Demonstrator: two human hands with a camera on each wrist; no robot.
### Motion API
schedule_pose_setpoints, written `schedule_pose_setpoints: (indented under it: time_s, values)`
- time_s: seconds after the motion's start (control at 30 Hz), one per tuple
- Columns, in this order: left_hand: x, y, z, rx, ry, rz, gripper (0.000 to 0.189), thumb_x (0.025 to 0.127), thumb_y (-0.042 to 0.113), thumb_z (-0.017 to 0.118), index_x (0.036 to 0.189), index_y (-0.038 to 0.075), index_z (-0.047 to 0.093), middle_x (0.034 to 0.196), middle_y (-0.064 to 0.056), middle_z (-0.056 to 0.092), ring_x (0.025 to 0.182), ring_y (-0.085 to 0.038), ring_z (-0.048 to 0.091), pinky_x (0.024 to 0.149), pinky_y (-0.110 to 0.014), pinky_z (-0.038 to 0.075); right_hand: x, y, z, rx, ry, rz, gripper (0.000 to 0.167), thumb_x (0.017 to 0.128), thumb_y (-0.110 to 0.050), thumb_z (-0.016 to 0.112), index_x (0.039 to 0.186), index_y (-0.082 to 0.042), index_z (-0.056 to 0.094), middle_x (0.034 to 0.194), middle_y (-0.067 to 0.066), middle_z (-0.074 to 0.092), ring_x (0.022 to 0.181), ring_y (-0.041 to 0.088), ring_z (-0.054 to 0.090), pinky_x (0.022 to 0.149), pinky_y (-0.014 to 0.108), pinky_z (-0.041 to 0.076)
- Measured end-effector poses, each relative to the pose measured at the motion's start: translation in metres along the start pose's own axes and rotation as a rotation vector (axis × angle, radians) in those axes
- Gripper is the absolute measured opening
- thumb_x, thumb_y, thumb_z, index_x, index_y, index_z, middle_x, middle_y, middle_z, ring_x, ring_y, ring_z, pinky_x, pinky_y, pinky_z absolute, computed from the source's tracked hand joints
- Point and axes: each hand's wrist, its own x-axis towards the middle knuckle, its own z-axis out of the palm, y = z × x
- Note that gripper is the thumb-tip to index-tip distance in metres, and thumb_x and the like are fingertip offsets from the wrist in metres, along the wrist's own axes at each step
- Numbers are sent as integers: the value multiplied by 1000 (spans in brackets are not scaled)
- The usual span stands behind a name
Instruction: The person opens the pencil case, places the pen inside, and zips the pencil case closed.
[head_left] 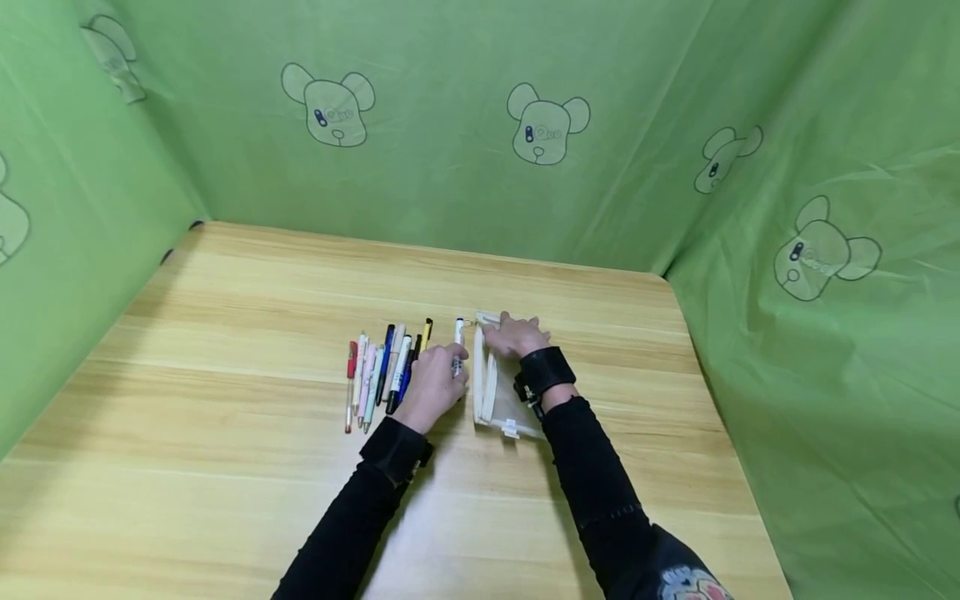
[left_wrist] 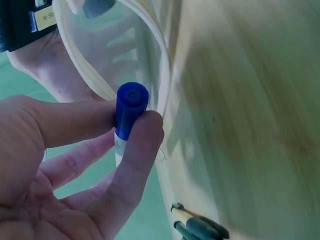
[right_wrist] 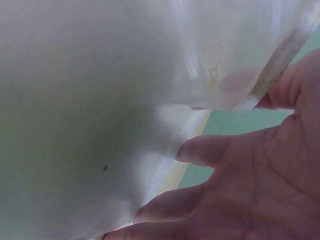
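My left hand (head_left: 433, 385) pinches a white marker (head_left: 459, 332) between thumb and fingertips, beside the pouch's left edge. In the left wrist view the marker's blue cap (left_wrist: 132, 100) points toward the camera. A whitish see-through mesh zipper pouch (head_left: 516, 406) lies on the table with its mouth gaping toward the marker. My right hand (head_left: 517, 335) holds the pouch's far end. In the right wrist view its thumb shows through the mesh, while the fingers (right_wrist: 200, 150) reach out straight along the edge.
Left of my left hand, several pens and markers lie in a rough row, among them a red-capped pen (head_left: 351, 367) and a yellow one (head_left: 427, 332). The wooden table (head_left: 225, 492) is bounded by green cloth walls (head_left: 442, 192) at the back and sides.
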Motion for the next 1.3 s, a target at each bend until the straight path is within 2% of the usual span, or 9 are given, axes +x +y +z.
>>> schedule_pose_setpoints:
  time_s: [0.13, 0.23, 0.4, 0.53, 0.77, 0.93, 1.07, 1.3]
  values:
    - [2, 4, 1, -47, -40, -19, 48, 86, 1, 74, 132, 2, 60, 98, -19, 72, 54, -14, 53, 49, -22, 45, -2, 0, -2, 7, 0, 0, 77, 103, -56, 24, 162, -7, 17, 161, 29, 30, 154, 53, 7, 121, 75, 12]
    - [3, 5, 3, -59, -50, -37, 56, 85, 2, 76, 137, 4, 55, 92, -17, 71, 61, -17, 59, 52, -24, 49, -3, -1, -2, 14, -2, 2, 77, 103, -55, 24, 162, -7, 16, 161, 29, 30, 154, 53, 6, 121, 74, 11]
    - [4, 4, 5, -56, -63, -49, 59, 85, 4, 77, 139, 3, 53, 107, -19, 73, 80, -24, 69, 64, -29, 57, -4, -2, -1, 16, -2, 9, 77, 103, -56, 24, 162, -7, 16, 162, 29, 30, 155, 52, 6, 122, 73, 11]
    - [4, 3, 7, -74, -80, -59, 58, 86, 5, 76, 139, 1, 53, 109, -19, 73, 84, -26, 71, 67, -29, 59, -5, -2, 1, 23, -1, 3, 77, 102, -55, 25, 162, -8, 16, 161, 29, 31, 155, 52, 7, 122, 73, 10]
    - [7, 3, 9, -134, -108, -72, 55, 86, 4, 76, 137, -2, 55, 105, -19, 74, 79, -23, 71, 62, -26, 58, -4, -5, 0, 26, 10, -18, 76, 102, -54, 24, 162, -8, 16, 162, 28, 31, 155, 52, 8, 121, 73, 11]
    - [10, 1, 11, -155, -134, -85, 51, 85, 1, 75, 134, -4, 58, 104, -19, 74, 82, -26, 73, 65, -27, 60, -4, -7, 1, 18, 22, -19, 75, 103, -53, 25, 162, -8, 18, 162, 27, 33, 155, 51, 10, 121, 73, 15]
    - [13, 1, 15, -161, -148, -104, 51, 83, -1, 75, 132, -3, 60, 107, -19, 75, 90, -28, 74, 69, -28, 61, -3, -8, 5, 2, 21, -7, 75, 103, -53, 25, 163, -8, 16, 162, 28, 31, 155, 51, 7, 121, 73, 12]
    - [19, -2, 21, -188, -168, -105, 49, 82, 0, 74, 130, -2, 63, 101, -16, 77, 86, -27, 74, 71, -30, 61, -3, -8, 6, -17, 38, -2, 73, 104, -51, 25, 162, -8, 17, 162, 29, 31, 155, 52, 8, 121, 73, 15]
